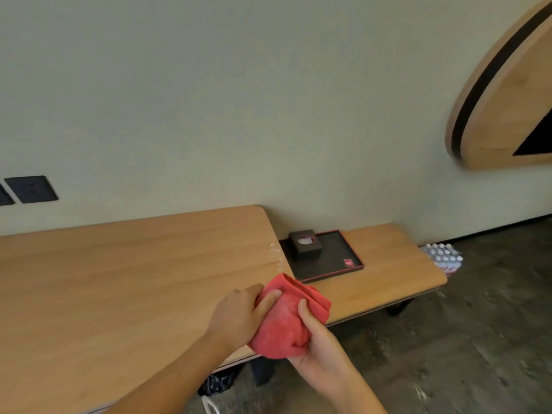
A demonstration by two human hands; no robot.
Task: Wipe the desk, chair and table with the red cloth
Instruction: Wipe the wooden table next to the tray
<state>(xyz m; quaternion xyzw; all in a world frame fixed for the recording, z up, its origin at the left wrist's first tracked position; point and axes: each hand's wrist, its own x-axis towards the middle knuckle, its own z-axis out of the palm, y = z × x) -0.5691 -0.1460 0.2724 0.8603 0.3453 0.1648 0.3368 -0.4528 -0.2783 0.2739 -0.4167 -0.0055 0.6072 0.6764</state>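
A bunched red cloth [286, 318] is held in both hands above the right front corner of the wooden desk [119, 288]. My left hand [239, 315] grips its left side with fingers over the top. My right hand [316, 342] cups it from below, thumb pressed on the cloth. To the right, a lower wooden table [394, 264] runs along the wall. No chair is in view.
A black tray [337, 258] with a dark tissue box [304, 245] lies on the lower table. A pack of water bottles [443, 258] sits on the dark floor beyond it. A dark bag [218, 383] lies under the desk. Wall sockets [31, 189] are at the left.
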